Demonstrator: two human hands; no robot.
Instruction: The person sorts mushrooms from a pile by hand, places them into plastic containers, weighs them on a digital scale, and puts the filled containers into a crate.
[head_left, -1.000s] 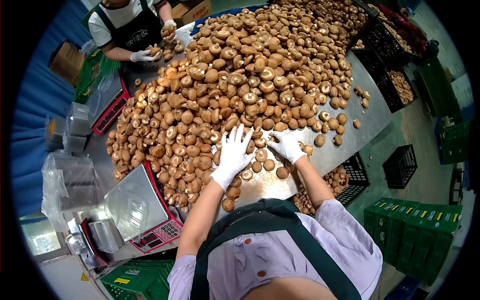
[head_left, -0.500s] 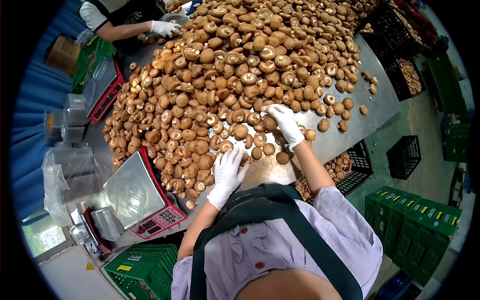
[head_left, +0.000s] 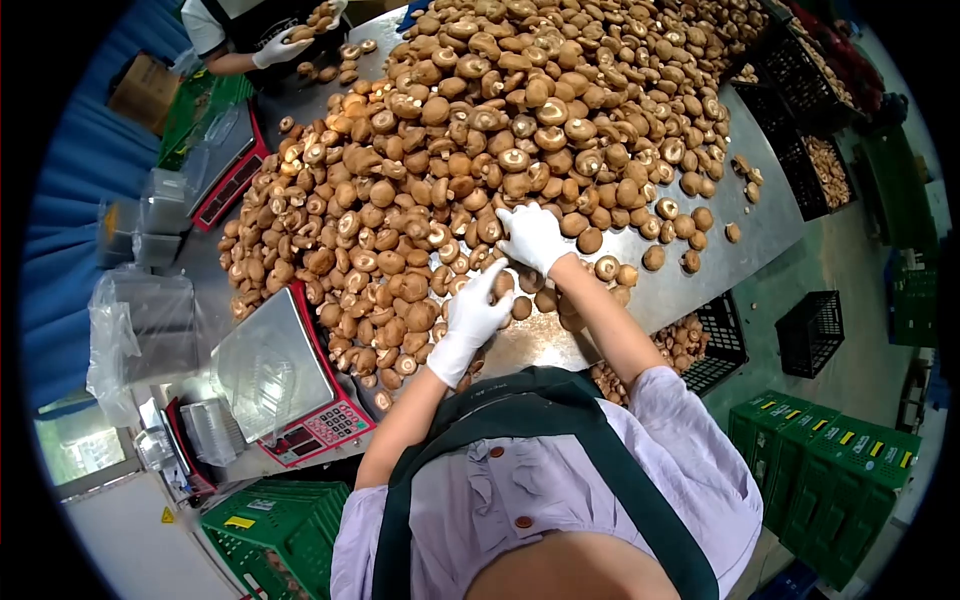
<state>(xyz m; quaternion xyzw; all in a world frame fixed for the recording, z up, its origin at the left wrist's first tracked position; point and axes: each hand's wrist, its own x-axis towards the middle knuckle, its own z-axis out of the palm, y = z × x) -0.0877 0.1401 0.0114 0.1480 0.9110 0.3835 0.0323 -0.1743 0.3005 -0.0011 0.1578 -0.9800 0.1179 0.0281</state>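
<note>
A big pile of brown shiitake mushrooms [head_left: 400, 190] covers most of the metal table. My left hand [head_left: 472, 318], in a white glove, has its thumb and fingers closed round a mushroom [head_left: 502, 287] at the pile's near edge. Just above and to the right, my gloved right hand [head_left: 536, 238] is palm down over the edge of the pile. Its fingers are apart and touch mushrooms there; anything under the palm is hidden. Loose mushrooms lie on the bare metal around both hands.
Red digital scales [head_left: 285, 380] stand left of the pile, beside clear plastic trays [head_left: 150, 320]. Across the table a co-worker's gloved hand [head_left: 283, 47] holds mushrooms. A black crate [head_left: 720, 335] of mushrooms sits below the right edge; green crates [head_left: 820, 470] are stacked on the floor.
My right hand has moved left and turned over the pile's edge, closer to my left hand. The left hand has shifted up and right onto a mushroom. The co-worker's hands have lifted mushrooms.
</note>
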